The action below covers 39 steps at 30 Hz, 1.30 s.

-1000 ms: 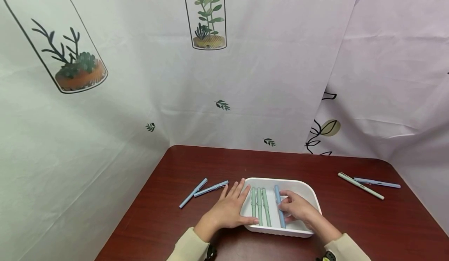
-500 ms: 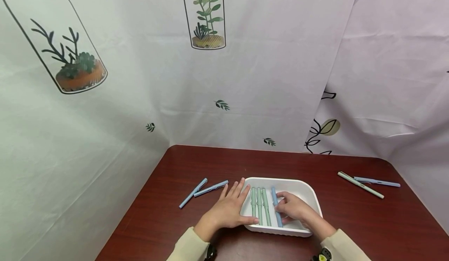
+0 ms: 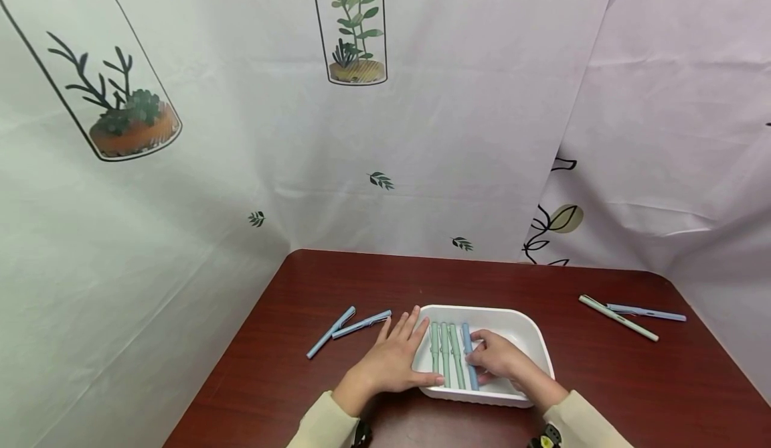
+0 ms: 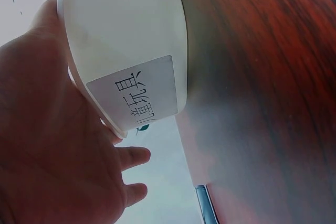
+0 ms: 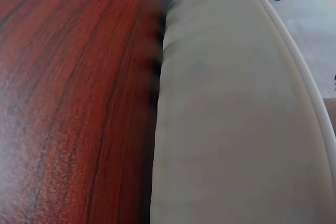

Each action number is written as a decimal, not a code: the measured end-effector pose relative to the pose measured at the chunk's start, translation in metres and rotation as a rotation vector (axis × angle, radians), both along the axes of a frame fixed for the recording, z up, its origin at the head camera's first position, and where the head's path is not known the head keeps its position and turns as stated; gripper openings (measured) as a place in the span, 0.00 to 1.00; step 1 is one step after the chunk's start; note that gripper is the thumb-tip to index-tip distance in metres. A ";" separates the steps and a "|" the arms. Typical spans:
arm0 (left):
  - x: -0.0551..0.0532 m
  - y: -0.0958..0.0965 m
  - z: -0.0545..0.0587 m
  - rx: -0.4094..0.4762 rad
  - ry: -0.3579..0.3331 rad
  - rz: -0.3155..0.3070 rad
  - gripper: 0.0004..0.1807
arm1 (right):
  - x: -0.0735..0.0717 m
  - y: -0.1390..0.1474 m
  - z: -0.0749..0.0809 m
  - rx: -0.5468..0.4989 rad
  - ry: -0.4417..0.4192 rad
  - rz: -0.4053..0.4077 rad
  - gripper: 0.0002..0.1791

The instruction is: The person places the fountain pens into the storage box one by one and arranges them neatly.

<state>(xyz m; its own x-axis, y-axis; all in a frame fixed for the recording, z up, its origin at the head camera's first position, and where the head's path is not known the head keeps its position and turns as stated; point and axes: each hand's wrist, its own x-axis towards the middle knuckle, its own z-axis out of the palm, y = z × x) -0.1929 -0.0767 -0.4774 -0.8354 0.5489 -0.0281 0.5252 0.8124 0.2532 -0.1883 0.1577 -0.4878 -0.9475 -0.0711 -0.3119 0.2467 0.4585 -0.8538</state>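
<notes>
A white plastic tray (image 3: pixel 521 326) stands on the table, with three pale green pens (image 3: pixel 445 351) side by side in its left part. My right hand (image 3: pixel 504 359) reaches into the tray and pinches a blue pen (image 3: pixel 466 337) close beside the rightmost green one. Spread over the tray's left rim, my left hand (image 3: pixel 388 362) rests with straight fingers, its thumb along the near edge. In the left wrist view, that hand (image 4: pixel 63 129) lies against the tray's wall, which bears a printed label (image 4: pixel 134 94). The right wrist view shows mostly the tray's outer wall (image 5: pixel 236 103).
Two blue pens (image 3: pixel 330 333) lie on the dark red table (image 3: pixel 265 381) left of the tray. At the right, a green pen (image 3: pixel 620 319) lies touching or close to another blue pen (image 3: pixel 653 313). A printed white curtain (image 3: pixel 421 133) hangs behind the table.
My right hand has moved the blue pen leftward within the tray, closer to the green pens. The left hand stays where it was on the rim.
</notes>
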 end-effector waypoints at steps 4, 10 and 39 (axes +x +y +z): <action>0.000 0.000 0.000 -0.003 0.004 -0.002 0.58 | 0.001 -0.001 0.000 0.016 0.009 0.005 0.29; 0.000 0.000 -0.001 -0.001 0.007 -0.002 0.58 | 0.002 -0.003 -0.001 0.053 0.049 0.008 0.29; 0.001 0.001 0.000 -0.004 0.003 0.009 0.59 | 0.013 0.028 0.032 0.316 0.304 0.066 0.23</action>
<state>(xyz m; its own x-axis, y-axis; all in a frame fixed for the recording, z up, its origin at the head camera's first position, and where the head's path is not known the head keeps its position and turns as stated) -0.1918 -0.0761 -0.4779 -0.8404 0.5413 -0.0277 0.5187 0.8180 0.2486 -0.1758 0.1860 -0.4560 -0.9961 -0.0808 -0.0358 -0.0330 0.7150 -0.6983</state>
